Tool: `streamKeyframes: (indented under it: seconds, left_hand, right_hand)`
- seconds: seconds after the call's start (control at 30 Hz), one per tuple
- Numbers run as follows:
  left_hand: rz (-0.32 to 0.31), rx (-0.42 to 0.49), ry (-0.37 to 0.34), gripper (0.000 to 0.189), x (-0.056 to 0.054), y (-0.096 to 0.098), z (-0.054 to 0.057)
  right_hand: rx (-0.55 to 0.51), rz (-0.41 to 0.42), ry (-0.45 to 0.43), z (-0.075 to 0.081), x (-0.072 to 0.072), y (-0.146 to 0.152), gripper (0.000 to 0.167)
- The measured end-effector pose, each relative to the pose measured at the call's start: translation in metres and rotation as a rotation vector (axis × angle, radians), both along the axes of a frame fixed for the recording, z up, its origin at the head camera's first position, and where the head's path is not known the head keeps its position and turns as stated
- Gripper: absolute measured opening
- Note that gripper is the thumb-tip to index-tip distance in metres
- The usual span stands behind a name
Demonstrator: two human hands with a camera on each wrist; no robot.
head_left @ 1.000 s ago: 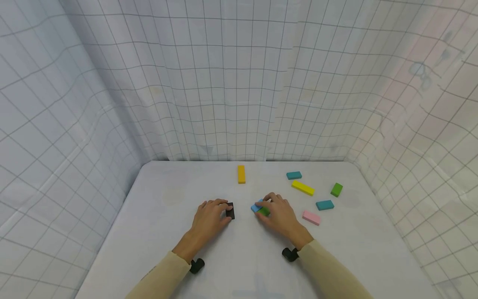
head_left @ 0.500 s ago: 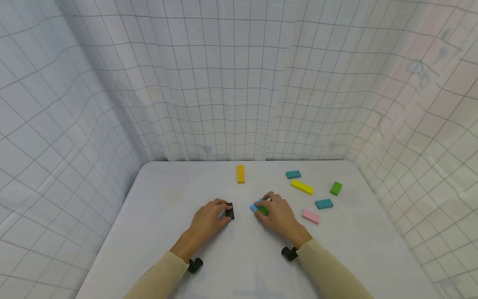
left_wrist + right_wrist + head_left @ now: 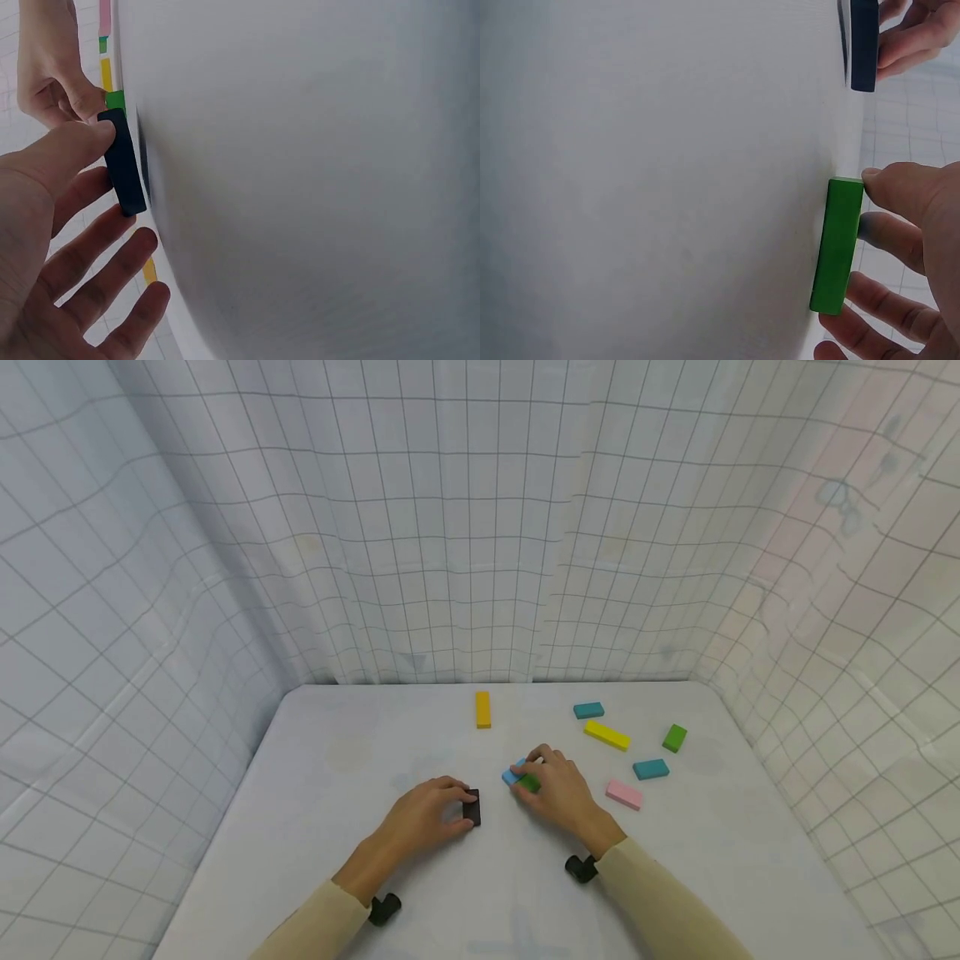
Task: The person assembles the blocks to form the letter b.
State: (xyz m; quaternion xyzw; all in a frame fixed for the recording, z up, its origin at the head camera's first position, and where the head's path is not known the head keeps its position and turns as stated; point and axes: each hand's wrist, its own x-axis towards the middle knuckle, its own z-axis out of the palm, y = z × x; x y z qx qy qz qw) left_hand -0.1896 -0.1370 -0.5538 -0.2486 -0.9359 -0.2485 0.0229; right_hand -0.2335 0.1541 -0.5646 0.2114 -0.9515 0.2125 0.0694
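My left hand pinches a black block between thumb and fingers. A thin shadow beside the black block in the left wrist view shows it slightly above the table. My right hand holds a green block by its ends, thumb on one and fingers on the other, low at the table. Against the green block lies a light blue block in the head view, partly covered by the fingers. In the right wrist view the blue block is hidden.
An orange block lies at the back middle of the white table. To the right are two teal blocks, one nearer, a yellow block, a pink block and another green block. Grid-patterned curtains surround the table.
My left hand has moved toward me and slightly right, carrying the black block. The right hand stays where it was at the green and blue blocks.
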Motion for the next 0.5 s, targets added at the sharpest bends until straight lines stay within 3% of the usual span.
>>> streamKeyframes:
  seconds: [0.27,0.5]
  left_hand:
    - [-0.148,0.029,-0.018,0.032,0.010,0.006,0.005]
    - [-0.173,0.023,-0.046,0.031,0.021,0.016,0.007]
  right_hand:
    - [0.004,0.013,0.006,0.001,-0.001,-0.001,0.033]
    - [0.010,0.010,-0.008,0.002,0.000,-0.001,0.034]
